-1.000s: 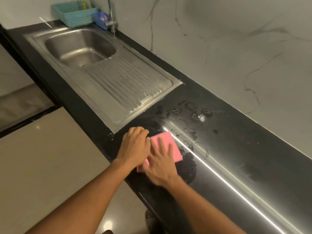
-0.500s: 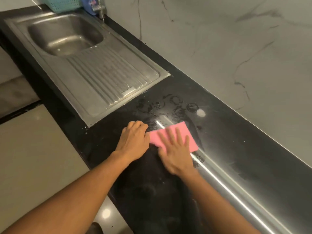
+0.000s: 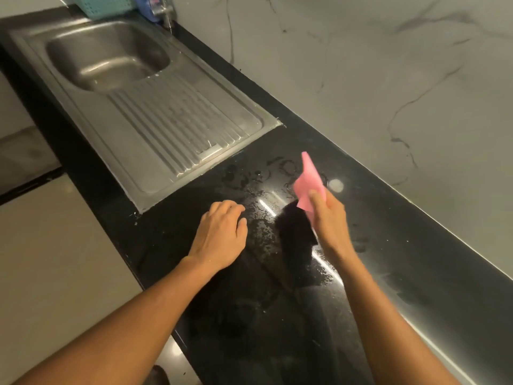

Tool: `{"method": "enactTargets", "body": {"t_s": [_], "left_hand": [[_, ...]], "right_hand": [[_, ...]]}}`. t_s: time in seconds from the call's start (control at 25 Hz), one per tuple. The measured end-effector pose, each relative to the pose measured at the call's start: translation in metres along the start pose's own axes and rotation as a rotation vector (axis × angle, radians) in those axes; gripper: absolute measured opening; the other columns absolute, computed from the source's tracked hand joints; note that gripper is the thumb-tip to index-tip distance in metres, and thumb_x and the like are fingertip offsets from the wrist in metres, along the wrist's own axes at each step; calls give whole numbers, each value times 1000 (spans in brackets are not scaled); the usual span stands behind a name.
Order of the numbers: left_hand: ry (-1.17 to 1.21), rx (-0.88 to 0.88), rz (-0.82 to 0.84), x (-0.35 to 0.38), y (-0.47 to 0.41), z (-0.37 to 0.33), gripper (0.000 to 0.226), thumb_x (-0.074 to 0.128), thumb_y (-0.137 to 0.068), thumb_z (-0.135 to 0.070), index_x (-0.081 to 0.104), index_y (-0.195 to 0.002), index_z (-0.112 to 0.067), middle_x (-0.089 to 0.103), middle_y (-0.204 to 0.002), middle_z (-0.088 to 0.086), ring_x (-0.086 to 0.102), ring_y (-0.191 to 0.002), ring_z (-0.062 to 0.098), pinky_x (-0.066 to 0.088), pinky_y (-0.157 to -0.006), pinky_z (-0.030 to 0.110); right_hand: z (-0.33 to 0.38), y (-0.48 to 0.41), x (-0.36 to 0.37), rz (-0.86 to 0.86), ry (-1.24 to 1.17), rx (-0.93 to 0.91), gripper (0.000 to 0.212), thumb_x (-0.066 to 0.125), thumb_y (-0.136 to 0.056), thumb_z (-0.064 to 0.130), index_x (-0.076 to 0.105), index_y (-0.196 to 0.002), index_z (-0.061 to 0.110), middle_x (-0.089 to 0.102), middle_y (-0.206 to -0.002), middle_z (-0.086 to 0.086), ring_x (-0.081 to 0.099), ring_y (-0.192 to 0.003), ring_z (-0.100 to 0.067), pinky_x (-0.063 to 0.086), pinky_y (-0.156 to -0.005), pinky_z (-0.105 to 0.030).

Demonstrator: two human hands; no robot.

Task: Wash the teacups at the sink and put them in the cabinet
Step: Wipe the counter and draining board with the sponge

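My right hand (image 3: 330,218) holds a pink cloth (image 3: 308,184) by its lower edge, lifted off the black counter (image 3: 388,259). The cloth stands up, its corner pointing away from me. My left hand (image 3: 222,234) rests knuckles-up on the counter beside it, fingers curled, holding nothing. Water drops and wet rings (image 3: 277,173) lie on the counter just beyond both hands. The steel sink (image 3: 108,54) with its ribbed drainboard (image 3: 177,126) is at the upper left, its basin empty. No teacup is in view.
A teal basket (image 3: 105,5) and a blue item (image 3: 145,6) stand behind the sink by the tap (image 3: 166,11). A marble-patterned wall (image 3: 361,65) runs along the counter's far edge. Pale floor tiles (image 3: 55,259) lie below the counter's near edge on the left.
My right hand wiped the cloth away from me across the wet counter, then lifted it off the surface. My left hand has stayed in place.
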State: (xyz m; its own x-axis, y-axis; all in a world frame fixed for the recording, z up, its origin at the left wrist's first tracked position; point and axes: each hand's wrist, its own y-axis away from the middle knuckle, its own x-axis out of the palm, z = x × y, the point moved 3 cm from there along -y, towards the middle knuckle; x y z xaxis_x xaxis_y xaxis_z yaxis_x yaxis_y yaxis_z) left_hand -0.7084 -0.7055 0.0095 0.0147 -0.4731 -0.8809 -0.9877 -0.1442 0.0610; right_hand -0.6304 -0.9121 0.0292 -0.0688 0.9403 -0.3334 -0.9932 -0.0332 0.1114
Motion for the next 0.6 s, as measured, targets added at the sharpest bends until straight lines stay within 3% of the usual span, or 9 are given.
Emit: {"method": "enactTargets", "body": {"t_s": [0.08,0.2,0.28,0.4,0.48,0.52,0.6], "left_hand": [[10,-20,-15,-5,-6,2,38,47,-104,-30,55,-139,-16,55,-140,0,46,-132,17,44,-108,38],[16,-9,1,-6,-7,0,38,49,-104,-29,54,-139,-17,54,-140,-1,46,-131,16,45,-108,39],[25,-1,14,-3,-3,1,38,49,-104,-28,54,-139,-17,54,-139,-1,46,-131,16,45,-107,38],[13,-12,29,-1,1,7,39,48,-104,-28,52,-141,-18,53,-140,-2,46,-132,15,44,-108,37],[5,-14,35,0,1,9,40,48,-104,-28,51,-142,-18,53,-141,-2,45,-133,15,44,-108,36],[4,-11,34,0,1,9,40,48,-104,-28,51,-143,-18,53,-141,-2,45,-133,15,44,-108,35],[-1,-3,30,0,0,10,40,48,-104,-27,51,-142,-18,53,-140,-2,45,-132,15,44,-108,35]], "right_hand": [[4,1,-8,30,-317,252,18,52,-100,23,68,-95,17,70,-82,4,62,-76,-19,44,-62,-29],[-12,6,-9,95,-412,345,25,47,-102,27,64,-118,18,71,-101,-2,67,-88,-22,51,-70,-35],[-20,9,-12,126,-218,182,39,43,-100,31,57,-136,30,67,-118,5,64,-102,-17,51,-79,-32],[-29,16,-4,286,420,-115,61,35,-94,42,35,-154,31,43,-148,5,41,-134,-19,33,-106,-21],[-43,25,12,348,769,-153,68,25,-99,57,16,-161,30,12,-167,-2,6,-153,-21,6,-122,-31],[-48,30,17,296,863,-144,68,21,-101,61,12,-161,30,3,-169,-3,-5,-155,-22,-2,-123,-38],[-49,25,29,114,937,-185,63,19,-104,57,20,-160,27,6,-168,-8,-4,-155,-29,1,-125,-50]]}}
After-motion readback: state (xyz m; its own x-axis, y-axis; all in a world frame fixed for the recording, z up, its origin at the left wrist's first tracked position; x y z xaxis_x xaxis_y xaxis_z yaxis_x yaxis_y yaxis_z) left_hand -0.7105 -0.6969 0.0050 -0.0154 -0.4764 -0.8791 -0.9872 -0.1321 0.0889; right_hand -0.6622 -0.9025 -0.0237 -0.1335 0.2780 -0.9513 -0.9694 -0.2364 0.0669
